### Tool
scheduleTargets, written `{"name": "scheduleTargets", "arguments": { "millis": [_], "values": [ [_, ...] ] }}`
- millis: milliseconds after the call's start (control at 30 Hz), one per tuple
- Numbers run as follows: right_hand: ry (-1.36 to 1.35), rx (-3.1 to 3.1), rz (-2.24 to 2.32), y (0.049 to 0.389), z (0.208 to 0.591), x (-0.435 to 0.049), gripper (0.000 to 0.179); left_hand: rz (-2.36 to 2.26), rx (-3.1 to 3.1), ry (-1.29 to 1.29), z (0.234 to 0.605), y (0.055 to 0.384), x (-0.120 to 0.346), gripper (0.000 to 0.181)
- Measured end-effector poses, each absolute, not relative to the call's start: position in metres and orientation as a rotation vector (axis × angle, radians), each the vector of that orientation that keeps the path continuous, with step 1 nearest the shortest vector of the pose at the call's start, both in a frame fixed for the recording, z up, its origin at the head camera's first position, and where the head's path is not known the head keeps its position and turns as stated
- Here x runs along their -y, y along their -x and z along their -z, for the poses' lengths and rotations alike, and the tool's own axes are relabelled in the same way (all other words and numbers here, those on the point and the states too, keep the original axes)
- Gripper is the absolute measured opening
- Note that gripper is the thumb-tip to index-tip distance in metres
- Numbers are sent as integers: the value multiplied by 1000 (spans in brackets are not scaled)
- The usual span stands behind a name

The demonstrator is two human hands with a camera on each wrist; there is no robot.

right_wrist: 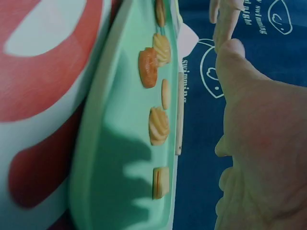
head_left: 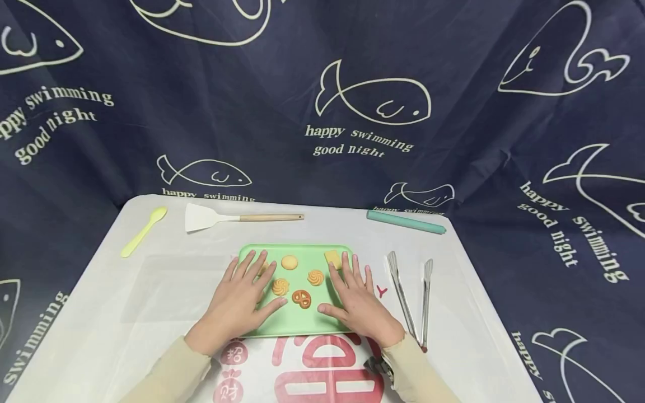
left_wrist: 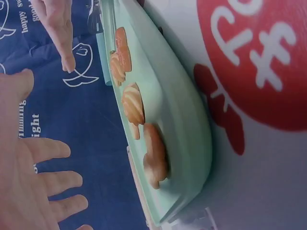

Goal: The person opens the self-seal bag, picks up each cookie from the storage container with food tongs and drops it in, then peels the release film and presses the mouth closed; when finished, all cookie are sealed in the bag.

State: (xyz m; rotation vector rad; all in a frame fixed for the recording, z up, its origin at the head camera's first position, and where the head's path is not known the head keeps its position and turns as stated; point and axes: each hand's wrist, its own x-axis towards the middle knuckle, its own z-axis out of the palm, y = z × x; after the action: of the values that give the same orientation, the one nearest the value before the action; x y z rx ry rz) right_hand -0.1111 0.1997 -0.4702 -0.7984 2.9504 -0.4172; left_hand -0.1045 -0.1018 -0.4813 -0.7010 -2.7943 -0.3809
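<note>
A light green tray point(head_left: 297, 326) lies on the table with several small baked pieces on it. Among them are a brown pretzel point(head_left: 301, 299), two swirled cookies point(head_left: 280, 287), a round plain cookie point(head_left: 289, 262) and a square yellow biscuit point(head_left: 333, 258). My left hand point(head_left: 239, 299) is spread above the tray's left side, partly covering another cookie point(head_left: 263, 269). Over the right side, my right hand point(head_left: 360, 307) is spread too, fingertips overlapping the square biscuit. Both wrist views show the left hand point(left_wrist: 41, 182) and right hand point(right_wrist: 268, 134) raised above the tray, holding nothing.
Behind the tray lie a white spatula with a wooden handle point(head_left: 269, 218) and a teal rod point(head_left: 405, 221). A yellow-green spoon point(head_left: 144, 232) is at the back left. Metal tongs point(head_left: 401, 296) lie right of the tray. A dark blue printed curtain point(head_left: 282, 112) surrounds the table.
</note>
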Motion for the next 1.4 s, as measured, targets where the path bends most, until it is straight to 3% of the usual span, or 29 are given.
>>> {"name": "scheduleTargets", "arguments": {
  "millis": [267, 500, 667, 933, 1400],
  "values": [
    [916, -2754, 656, 135, 460, -167, 83, 607, 2737, 675, 485, 107, 121, 66],
    [1030, -2536, 859, 157, 455, -115, 45, 647, 2736, 551, 489, 112, 174, 55],
    [1069, -2570, 719, 171, 451, -61, 27, 602, 2844, 478, 493, 118, 214, 45],
    [1168, -2802, 211, 190, 458, 16, 22, 571, 3012, 510, 504, 121, 241, 45],
    [1140, -2864, -47, 188, 477, 44, 19, 574, 3023, 572, 516, 137, 237, 52]
  ]
}}
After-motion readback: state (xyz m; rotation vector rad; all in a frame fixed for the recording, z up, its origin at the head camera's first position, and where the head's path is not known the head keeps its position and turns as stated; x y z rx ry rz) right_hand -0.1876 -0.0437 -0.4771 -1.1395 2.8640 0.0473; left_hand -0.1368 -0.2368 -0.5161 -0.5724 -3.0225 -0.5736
